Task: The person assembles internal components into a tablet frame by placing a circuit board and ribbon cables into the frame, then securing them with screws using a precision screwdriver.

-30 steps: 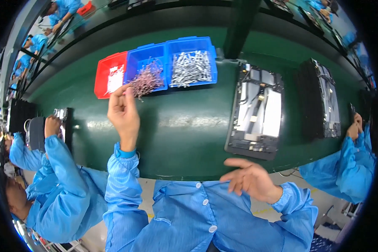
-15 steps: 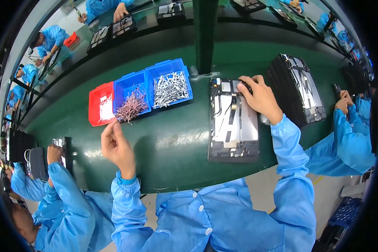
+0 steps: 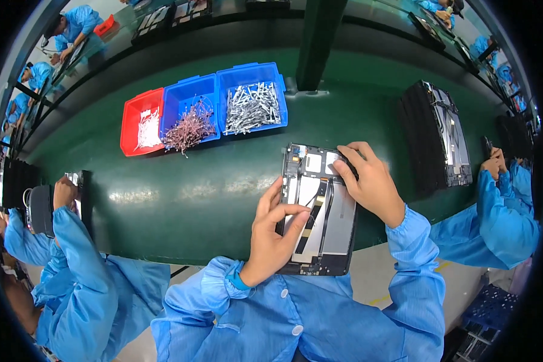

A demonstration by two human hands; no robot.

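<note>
Left hand (image 3: 269, 240) and right hand (image 3: 373, 188) hide edges of an opened device (image 3: 338, 226), anything in the left pinch too small to identify, a blue smock (image 3: 256, 326) cropped below

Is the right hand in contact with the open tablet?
Touching. The head view shows the right hand holding the open tablet by its upper right corner, with no gap visible.
</note>
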